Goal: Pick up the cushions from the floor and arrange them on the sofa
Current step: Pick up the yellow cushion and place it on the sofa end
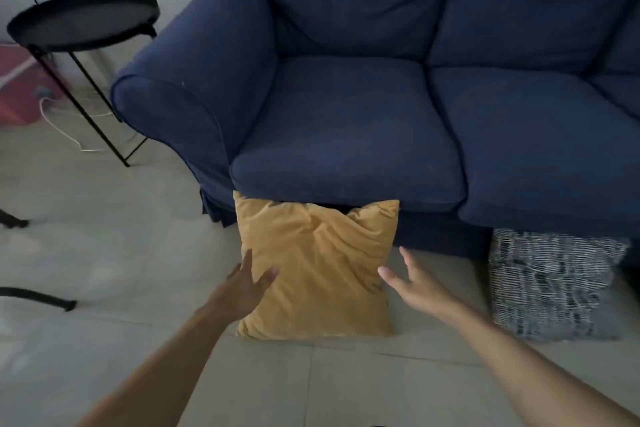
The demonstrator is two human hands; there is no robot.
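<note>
A mustard-yellow cushion [318, 270] leans on the floor against the front of a dark blue sofa [346, 128]. My left hand [247, 284] is spread at the cushion's left edge, fingers apart, holding nothing. At the cushion's right edge my right hand [414, 282] is open too, just beside the fabric. A black-and-white patterned cushion [550, 284] stands on the floor further right, also against the sofa front. The sofa's seat cushions carry nothing.
A round black side table [83, 19] on thin legs stands left of the sofa arm. A pink object [20, 90] and a white cable [65, 132] lie behind it. Dark furniture feet [38, 298] show at the left edge. Pale floor tiles [121, 253] surround me.
</note>
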